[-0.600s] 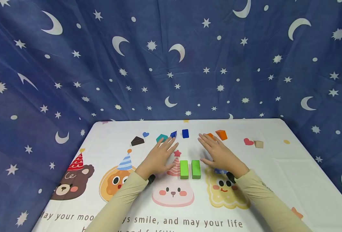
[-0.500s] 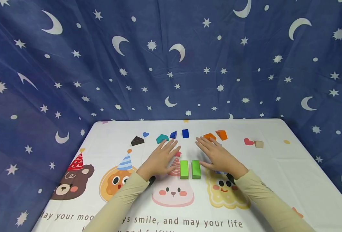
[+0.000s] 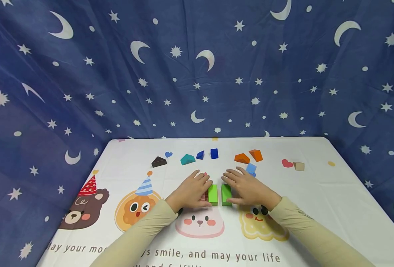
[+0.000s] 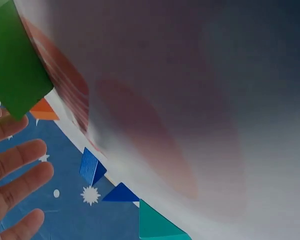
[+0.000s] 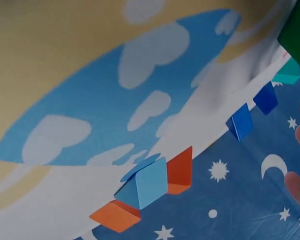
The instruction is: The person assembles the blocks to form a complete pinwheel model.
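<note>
In the head view my left hand [image 3: 191,191] is at the light green block [image 3: 213,195], thumb by its near end and fingertips by its far end, pinching it lengthwise. My right hand [image 3: 252,188] pinches the darker green block [image 3: 226,195] in the same way, its thumb overlapping the near part. Both rectangular blocks lie side by side on the table with a narrow gap between. The left wrist view catches a green block [image 4: 17,60] with fingertips right at its far end. At the right wrist view's edge, only a corner of a green block [image 5: 297,37] shows.
Small blocks lie farther back: black [image 3: 158,162], teal [image 3: 187,159], two dark blue, light blue [image 3: 251,168], two orange ones [image 3: 242,158] and a plain wooden one [image 3: 298,166]. The white cartoon-printed tablecloth [image 3: 317,207] meets a starry blue curtain [image 3: 197,92].
Both hands have come back toward me and inward, from spread fingers beside the green blocks to thumb and fingers at those blocks. The light blue block is now uncovered. The blocks have not moved.
</note>
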### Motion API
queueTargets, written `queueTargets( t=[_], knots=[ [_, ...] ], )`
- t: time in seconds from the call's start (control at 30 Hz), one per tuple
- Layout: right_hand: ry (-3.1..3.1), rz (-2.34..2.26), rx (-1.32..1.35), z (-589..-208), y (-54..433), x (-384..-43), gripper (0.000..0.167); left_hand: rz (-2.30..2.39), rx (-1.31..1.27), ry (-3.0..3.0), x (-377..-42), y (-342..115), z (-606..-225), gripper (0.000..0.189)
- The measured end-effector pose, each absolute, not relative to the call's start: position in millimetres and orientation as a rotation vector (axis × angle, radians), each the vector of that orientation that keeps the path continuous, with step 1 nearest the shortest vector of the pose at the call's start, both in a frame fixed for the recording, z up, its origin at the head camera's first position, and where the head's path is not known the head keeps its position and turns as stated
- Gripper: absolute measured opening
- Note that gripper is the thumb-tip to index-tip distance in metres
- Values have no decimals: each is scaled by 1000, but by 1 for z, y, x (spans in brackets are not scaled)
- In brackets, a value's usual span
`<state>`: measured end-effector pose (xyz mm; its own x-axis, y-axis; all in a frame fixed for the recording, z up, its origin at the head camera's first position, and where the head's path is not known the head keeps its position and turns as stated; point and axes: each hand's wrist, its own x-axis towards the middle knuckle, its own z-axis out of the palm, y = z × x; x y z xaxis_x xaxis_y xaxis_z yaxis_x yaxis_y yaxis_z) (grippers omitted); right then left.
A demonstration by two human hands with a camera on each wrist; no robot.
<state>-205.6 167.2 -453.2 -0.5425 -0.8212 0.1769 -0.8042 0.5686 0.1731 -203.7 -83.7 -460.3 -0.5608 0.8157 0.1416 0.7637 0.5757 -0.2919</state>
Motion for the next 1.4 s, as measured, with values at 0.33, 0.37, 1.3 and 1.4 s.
queueTargets(
  t=[0.33,0.37,1.3,1.4],
  knots=[
    [-2542,-136,1341,-462,164,-206,73,299,-1251,-2577,-201,-81,-464,69],
    [-2542,-135,1331,-462,164,-206,73,296,-1235,-2588,-200,-81,-465,70],
    [-2606,-96,1281,-465,167,-203,65,336,-1116,-2695,-190,-76,-464,66],
    [-2619,-92,1275,-464,168,-206,65,329,-1129,-2701,-190,-76,-463,66]
  ],
)
